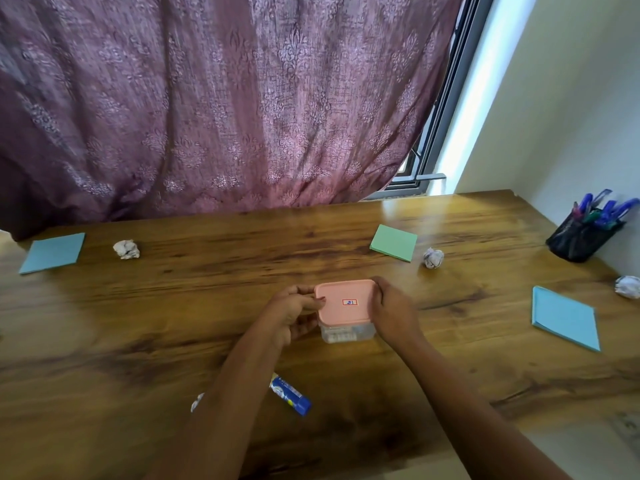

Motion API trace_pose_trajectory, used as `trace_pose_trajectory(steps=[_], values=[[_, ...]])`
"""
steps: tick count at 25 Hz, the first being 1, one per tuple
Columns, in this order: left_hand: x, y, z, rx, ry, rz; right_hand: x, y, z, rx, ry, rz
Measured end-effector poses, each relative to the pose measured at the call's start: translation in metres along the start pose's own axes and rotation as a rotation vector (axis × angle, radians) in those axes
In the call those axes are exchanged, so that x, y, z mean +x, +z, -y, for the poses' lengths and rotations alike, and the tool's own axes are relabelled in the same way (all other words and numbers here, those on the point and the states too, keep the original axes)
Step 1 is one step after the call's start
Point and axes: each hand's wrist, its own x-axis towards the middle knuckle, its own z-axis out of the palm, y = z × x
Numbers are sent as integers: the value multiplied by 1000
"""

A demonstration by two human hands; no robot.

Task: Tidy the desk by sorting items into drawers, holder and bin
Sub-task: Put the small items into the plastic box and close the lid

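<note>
A small clear plastic box with a pink lid stands in the middle of the wooden desk. The lid bears a small red-framed label. My left hand grips the box's left side, and my right hand grips its right side, fingers over the lid's edge. Pale contents show through the clear wall. A blue glue stick lies near the front, partly under my left forearm. Three crumpled paper balls lie on the desk, and a fourth scrap peeks out beside my left arm.
Blue sticky-note pads lie at far left and at right; a green pad sits behind the box. A black mesh holder with several blue pens stands at the right wall. A purple curtain hangs behind the desk.
</note>
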Motion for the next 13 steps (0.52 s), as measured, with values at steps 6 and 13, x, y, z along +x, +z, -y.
trace_pose_trajectory(steps=[6, 13], values=[[3, 7, -3, 75, 17, -35, 2, -8, 4, 3, 10, 71], [12, 41, 15, 28, 153, -187, 6, -8, 7, 75, 91, 78]])
